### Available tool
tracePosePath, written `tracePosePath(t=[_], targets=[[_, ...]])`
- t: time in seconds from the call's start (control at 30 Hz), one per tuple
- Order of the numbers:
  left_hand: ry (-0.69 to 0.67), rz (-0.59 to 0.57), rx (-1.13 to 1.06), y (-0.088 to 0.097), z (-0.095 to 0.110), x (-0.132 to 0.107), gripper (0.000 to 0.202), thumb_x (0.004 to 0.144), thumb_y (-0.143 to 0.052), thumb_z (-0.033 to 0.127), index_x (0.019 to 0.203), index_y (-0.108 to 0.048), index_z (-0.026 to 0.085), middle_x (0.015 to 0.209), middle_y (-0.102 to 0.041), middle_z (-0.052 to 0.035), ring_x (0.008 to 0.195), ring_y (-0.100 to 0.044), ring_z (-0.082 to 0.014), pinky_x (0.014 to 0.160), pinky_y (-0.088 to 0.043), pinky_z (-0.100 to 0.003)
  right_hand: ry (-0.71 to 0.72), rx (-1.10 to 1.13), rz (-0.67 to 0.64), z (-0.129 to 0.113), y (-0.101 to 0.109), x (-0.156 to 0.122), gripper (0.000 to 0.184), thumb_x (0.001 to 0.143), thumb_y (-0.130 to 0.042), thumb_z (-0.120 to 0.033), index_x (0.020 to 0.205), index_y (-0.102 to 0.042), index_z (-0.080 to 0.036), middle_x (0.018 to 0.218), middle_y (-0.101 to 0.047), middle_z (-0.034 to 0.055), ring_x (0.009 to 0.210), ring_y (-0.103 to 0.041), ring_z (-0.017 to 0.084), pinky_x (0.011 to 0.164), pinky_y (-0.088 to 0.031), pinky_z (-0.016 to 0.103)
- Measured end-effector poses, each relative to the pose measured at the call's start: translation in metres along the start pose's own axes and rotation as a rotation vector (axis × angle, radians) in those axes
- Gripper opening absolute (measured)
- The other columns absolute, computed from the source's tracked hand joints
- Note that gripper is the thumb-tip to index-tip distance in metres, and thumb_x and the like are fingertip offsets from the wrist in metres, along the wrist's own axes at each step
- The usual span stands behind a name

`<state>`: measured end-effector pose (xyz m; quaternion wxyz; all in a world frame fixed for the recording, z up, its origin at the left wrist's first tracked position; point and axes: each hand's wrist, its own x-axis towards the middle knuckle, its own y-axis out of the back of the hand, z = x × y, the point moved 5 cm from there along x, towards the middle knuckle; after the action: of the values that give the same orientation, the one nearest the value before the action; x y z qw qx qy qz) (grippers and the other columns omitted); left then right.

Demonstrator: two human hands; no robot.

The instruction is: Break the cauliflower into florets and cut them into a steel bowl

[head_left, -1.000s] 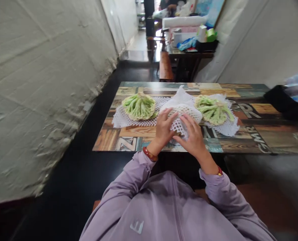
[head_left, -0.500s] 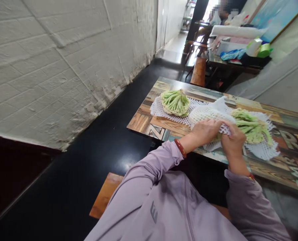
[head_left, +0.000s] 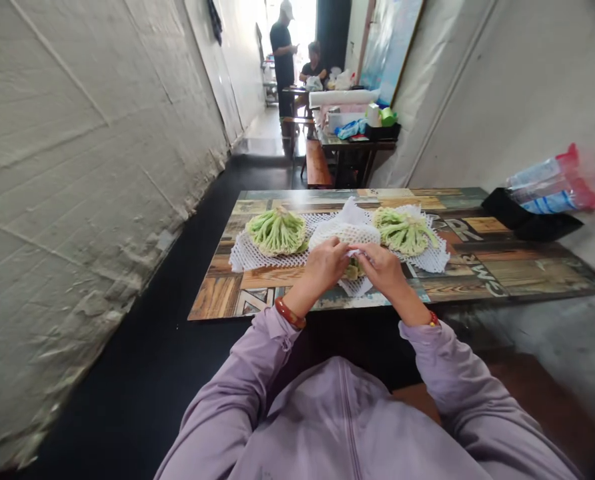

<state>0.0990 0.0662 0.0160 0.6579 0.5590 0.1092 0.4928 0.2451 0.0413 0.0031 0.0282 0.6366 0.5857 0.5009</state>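
Both my hands are at the middle of a patterned wooden table [head_left: 257, 293]. My left hand [head_left: 326, 262] and my right hand [head_left: 383, 266] are closed on the near edge of a white foam net [head_left: 345, 234] wrapped over a cauliflower; a bit of green stem [head_left: 352, 269] shows between them. An unwrapped cauliflower [head_left: 276, 231] lies stem-up on a flat net sheet to the left. Another cauliflower [head_left: 402, 230] lies stem-up on its net to the right.
A black tray [head_left: 522, 217] and a plastic water bottle [head_left: 552, 183] sit at the table's far right. A white brick wall runs along the left, with dark floor between. Behind stands a second table [head_left: 350, 137] with clutter, a bench, and two people farther back.
My head swung left and then back to face the table. My hands went from lying flat on the net to gripping its near edge close together.
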Motion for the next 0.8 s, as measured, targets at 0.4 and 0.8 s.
tracePosePath(t=[0.4,0.8], targets=[[0.185,-0.031,-0.658,-0.041,-0.039,0.014,0.035,0.096,-0.046,0.043,0.073,-0.053,0.017,0.068,-0.046,0.0029,0.069,-0.043,-0.012,0.063,-0.037,-0.023,-0.201,0.247,0.174,0.046,-0.037,0.004,0.041,0.098,-0.045,-0.056,0.098,-0.069,-0.022,0.091,-0.074,0.0051,0.083,-0.068,0.02,0.08,-0.051,0.03],[0.073,-0.01,-0.328,-0.04,-0.013,0.017,0.032,0.098,-0.046,0.034,0.07,-0.045,0.02,0.068,-0.047,0.002,0.067,-0.045,-0.0134,0.064,-0.033,-0.027,-0.171,0.184,0.193,0.045,-0.031,-0.007,0.033,0.101,-0.041,-0.048,0.095,-0.062,-0.023,0.084,-0.069,0.0038,0.077,-0.065,0.018,0.071,-0.047,0.027]])
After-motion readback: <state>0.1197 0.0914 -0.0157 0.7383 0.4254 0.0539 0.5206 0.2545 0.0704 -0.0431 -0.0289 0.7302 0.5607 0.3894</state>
